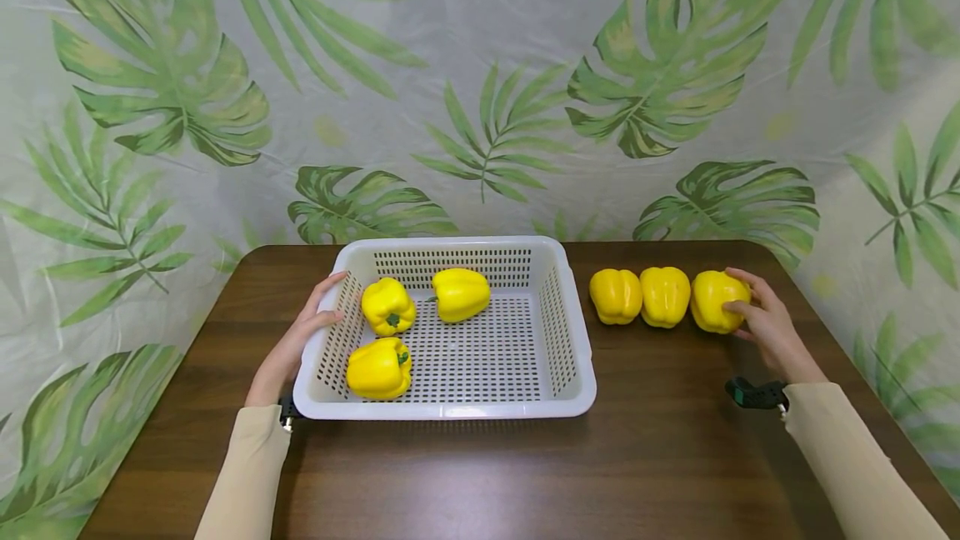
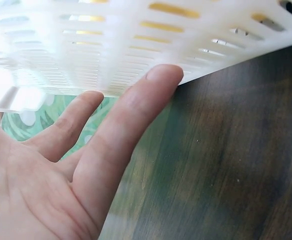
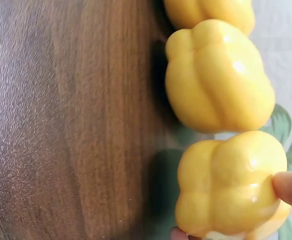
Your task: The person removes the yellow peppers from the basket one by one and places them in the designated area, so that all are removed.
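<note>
Two beige, smooth-woven sleeves [image 1: 862, 457] lay nearest, reaching over a dark brown, wood-grained table [image 1: 525, 482]. The left hand [image 1: 296, 344] rested its fingers, nearly straight and spread wide, against the outer side of a white, rectangular plastic basket [image 1: 450, 412] with slotted walls and a rounded rim. Inside, toward its left half, sat three glossy yellow bell peppers [image 1: 460, 296], plump and lobed, with green stems. To the basket's right, three stemless-looking, shiny yellow peppers [image 1: 665, 297] stood on the table in a close row. The right hand [image 1: 776, 327] held the rightmost yellow pepper [image 1: 708, 298], a blocky, deeply furrowed one, its thumb and fingers curled around the side. Behind hung a pale, wrinkled cloth [image 1: 517, 32] printed with green leaves.
</note>
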Available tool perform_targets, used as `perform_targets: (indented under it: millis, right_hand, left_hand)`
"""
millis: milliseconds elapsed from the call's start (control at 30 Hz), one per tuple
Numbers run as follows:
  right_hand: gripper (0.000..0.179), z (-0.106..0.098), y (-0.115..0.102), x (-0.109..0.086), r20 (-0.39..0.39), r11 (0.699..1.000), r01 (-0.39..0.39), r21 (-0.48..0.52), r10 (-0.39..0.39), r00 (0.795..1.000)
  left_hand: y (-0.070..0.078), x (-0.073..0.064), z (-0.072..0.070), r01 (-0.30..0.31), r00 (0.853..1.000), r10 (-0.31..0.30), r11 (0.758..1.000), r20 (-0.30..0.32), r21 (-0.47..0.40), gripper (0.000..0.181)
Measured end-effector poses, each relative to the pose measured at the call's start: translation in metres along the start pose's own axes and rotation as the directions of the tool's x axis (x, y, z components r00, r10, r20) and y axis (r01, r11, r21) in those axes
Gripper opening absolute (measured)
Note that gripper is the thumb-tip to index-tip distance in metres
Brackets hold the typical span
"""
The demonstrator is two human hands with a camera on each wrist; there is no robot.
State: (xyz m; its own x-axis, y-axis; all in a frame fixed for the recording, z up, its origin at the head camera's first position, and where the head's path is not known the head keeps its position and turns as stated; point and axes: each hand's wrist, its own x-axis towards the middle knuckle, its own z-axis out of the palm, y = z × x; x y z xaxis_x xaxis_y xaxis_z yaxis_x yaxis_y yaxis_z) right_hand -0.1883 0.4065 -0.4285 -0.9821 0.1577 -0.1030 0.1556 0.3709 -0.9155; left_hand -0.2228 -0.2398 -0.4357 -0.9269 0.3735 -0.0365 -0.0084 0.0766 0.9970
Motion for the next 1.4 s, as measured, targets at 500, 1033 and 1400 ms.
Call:
perform_targets:
  millis: [500,1033,1400]
  right_hand:
    - [0.059,0.003,0.006,0.006,0.016,1.0,-0.007,-0.008,0.007,1.0]
    - [0.053,0.0,0.006,-0.002,-0.079,0.996,0.077,0.054,-0.072,0.994]
    - [0.046,-0.003,-0.019,-0.011,-0.164,0.963,0.162,0.213,-0.128,0.978]
  left_hand:
    - [0.0,0.001,-0.001,-0.014,1.0,0.015,1.0,0.02,-0.021,0.06]
    - [0.0,0.0,0.0,-0.014,1.0,0.014,1.0,0.012,-0.002,0.06]
    - [0.003,-0.001,0.002,-0.015,1.0,0.014,1.0,0.014,0.005,0.061]
